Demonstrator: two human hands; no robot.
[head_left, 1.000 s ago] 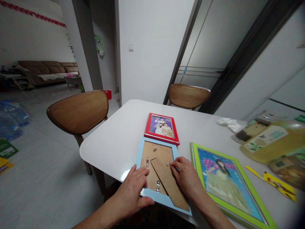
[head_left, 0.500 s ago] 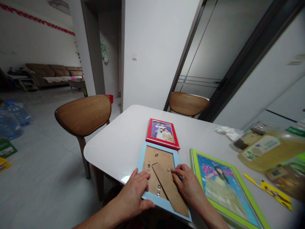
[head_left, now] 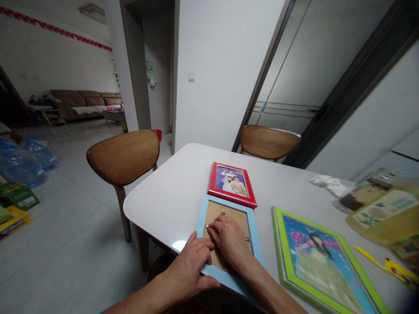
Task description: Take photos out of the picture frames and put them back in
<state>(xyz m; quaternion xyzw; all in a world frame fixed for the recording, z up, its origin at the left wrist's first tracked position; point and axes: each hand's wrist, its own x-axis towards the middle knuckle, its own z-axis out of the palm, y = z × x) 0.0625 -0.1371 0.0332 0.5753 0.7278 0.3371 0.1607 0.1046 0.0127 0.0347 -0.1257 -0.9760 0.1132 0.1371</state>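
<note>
Lower centre: your spread left hand (head_left: 191, 267) is steadying a light-blue rectangular frame (head_left: 202, 214), brown backboard (head_left: 214, 211) seated, your right hand (head_left: 231, 240) is pinching one silver metal clip (head_left: 207, 226), remaining fastening unclear.

- White wall (head_left: 225, 52) at 12 o'clock, bearing a small switch (head_left: 191, 77).
- Frosted panel (head_left: 291, 74) in a dark frame, between 1 and 2 o'clock.
- Brown sofa (head_left: 68, 98) at 10 o'clock.
- Wooden chair (head_left: 127, 157) at 9 o'clock; second chair (head_left: 270, 141) near 3.
- Pale tiled floor (head_left: 81, 235), 8 o'clock, dimly lit.
- White tabletop (head_left: 173, 192), 5 o'clock.
</note>
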